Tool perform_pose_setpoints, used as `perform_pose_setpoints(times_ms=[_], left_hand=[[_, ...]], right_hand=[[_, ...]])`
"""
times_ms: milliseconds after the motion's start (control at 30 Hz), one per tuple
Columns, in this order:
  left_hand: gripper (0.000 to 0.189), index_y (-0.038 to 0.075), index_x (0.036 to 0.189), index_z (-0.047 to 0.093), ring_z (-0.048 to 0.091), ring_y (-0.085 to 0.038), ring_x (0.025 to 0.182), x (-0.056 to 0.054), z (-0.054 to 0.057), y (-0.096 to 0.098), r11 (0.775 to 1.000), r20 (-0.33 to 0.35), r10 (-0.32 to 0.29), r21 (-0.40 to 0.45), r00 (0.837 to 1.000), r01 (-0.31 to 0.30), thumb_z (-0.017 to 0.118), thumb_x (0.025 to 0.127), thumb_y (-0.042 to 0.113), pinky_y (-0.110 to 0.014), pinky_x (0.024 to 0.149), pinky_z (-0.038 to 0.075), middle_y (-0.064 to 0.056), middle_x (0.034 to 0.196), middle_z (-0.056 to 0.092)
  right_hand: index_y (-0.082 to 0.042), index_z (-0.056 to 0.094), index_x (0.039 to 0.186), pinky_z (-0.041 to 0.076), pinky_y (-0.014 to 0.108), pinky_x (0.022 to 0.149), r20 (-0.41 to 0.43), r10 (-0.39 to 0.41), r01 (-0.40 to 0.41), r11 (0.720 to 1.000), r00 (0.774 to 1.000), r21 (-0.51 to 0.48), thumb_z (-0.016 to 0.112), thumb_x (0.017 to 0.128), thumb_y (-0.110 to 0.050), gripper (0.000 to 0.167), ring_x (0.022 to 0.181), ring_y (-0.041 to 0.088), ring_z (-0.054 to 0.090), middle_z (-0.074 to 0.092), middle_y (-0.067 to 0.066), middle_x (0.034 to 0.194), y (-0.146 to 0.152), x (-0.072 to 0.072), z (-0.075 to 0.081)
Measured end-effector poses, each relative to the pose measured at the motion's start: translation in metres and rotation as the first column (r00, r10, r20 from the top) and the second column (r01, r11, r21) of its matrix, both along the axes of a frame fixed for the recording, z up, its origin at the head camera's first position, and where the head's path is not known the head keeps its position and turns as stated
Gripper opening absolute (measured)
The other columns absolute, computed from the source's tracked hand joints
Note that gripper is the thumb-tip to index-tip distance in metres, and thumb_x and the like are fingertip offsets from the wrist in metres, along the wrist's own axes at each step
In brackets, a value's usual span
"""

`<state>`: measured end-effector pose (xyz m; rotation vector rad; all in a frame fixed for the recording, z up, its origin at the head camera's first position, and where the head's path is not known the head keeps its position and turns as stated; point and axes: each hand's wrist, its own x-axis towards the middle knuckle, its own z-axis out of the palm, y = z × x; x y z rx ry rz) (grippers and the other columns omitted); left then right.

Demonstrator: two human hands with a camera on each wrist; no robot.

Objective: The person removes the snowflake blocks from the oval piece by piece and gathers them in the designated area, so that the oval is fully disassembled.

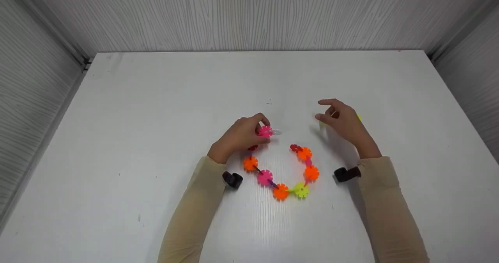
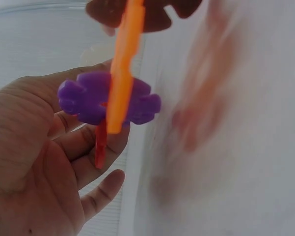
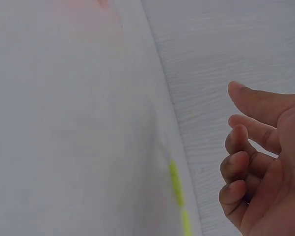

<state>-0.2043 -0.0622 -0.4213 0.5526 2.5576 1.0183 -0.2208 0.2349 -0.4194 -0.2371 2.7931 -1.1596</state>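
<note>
A chain of notched, flower-shaped plastic discs lies in a U on the table, with orange (image 1: pixel 280 192), pink (image 1: pixel 265 177) and yellow-green (image 1: pixel 301 190) discs. My left hand (image 1: pixel 242 135) pinches a pink disc (image 1: pixel 266 131) between thumb and fingers; a clear disc (image 1: pixel 277 132) sticks out beside it. In the left wrist view, purple (image 2: pixel 83 98), orange (image 2: pixel 122 69) and red (image 2: pixel 100 147) discs join in front of the palm. My right hand (image 1: pixel 344 121) hovers with nothing in its grasp, thumb and index apart, the other fingers loosely bent. Yellow discs (image 3: pixel 176 184) lie below it, partly hidden.
The white table (image 1: pixel 156 99) ends at a wood-grain panel (image 1: pixel 253 17) behind, with similar panels at both sides. The chain's other end, a red disc (image 1: pixel 294 148), lies between the hands. Black wrist cameras (image 1: pixel 232 180) hang close over the tabletop.
</note>
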Motion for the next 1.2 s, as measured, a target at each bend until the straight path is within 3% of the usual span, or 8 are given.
perform_pose_setpoints(times_ms=[200, 433, 633, 967, 1200], left_hand=[[0.040, 0.013, 0.122, 0.056, 0.053, -0.016, 0.066, 0.001, 0.001, 0.002, 1.000, -0.003, 0.008, 0.001, 1.000, -0.008, 0.070, 0.088, 0.027, -0.024, 0.064, 0.047, -0.006, 0.088, 0.063], [0.039, 0.013, 0.122, 0.056, 0.054, -0.016, 0.065, 0.000, 0.001, 0.003, 1.000, -0.010, 0.006, 0.008, 1.000, -0.006, 0.070, 0.088, 0.028, -0.023, 0.063, 0.048, -0.006, 0.086, 0.063], [0.038, 0.013, 0.121, 0.056, 0.055, -0.017, 0.069, 0.001, 0.001, 0.004, 1.000, -0.013, 0.001, 0.010, 1.000, -0.001, 0.070, 0.089, 0.027, -0.024, 0.066, 0.050, -0.006, 0.088, 0.064], [0.037, 0.009, 0.118, 0.058, 0.054, -0.015, 0.066, 0.002, 0.000, 0.005, 0.999, -0.048, -0.036, 0.019, 0.998, 0.037, 0.071, 0.088, 0.026, -0.022, 0.062, 0.047, -0.007, 0.088, 0.066], [0.038, 0.011, 0.119, 0.058, 0.053, -0.015, 0.064, 0.003, 0.002, 0.006, 0.998, -0.005, -0.046, 0.047, 0.999, 0.046, 0.072, 0.087, 0.027, -0.022, 0.062, 0.049, -0.007, 0.089, 0.064]], right_hand=[[-0.012, 0.055, 0.134, 0.043, 0.025, 0.071, 0.032, 0.103, -0.103, 0.995, 0.994, 0.015, 0.066, 0.091, -0.033, 0.049, 0.086, 0.021, 0.050, 0.057, 0.007, 0.095, -0.032, 0.011, 0.006], [-0.010, 0.059, 0.130, 0.047, 0.033, 0.080, 0.038, 0.239, -0.240, 0.970, 0.970, 0.032, 0.069, 0.089, -0.024, 0.044, 0.093, 0.023, 0.054, 0.064, 0.009, 0.102, -0.060, 0.023, 0.008], [-0.011, 0.061, 0.126, 0.049, 0.030, 0.077, 0.055, 0.253, -0.256, 0.965, 0.966, 0.062, 0.069, 0.089, -0.025, 0.040, 0.093, 0.021, 0.054, 0.063, 0.007, 0.104, -0.070, 0.027, 0.006], [-0.006, 0.068, 0.111, 0.050, 0.031, 0.074, 0.004, 0.309, -0.308, 0.945, 0.951, 0.111, 0.067, 0.091, -0.021, 0.025, 0.089, 0.021, 0.057, 0.066, 0.008, 0.101, -0.079, 0.034, 0.006], [-0.008, 0.069, 0.109, 0.051, 0.032, 0.074, -0.030, 0.289, -0.282, 0.948, 0.957, 0.144, 0.066, 0.092, -0.022, 0.022, 0.088, 0.021, 0.058, 0.067, 0.007, 0.099, -0.083, 0.036, 0.008]])
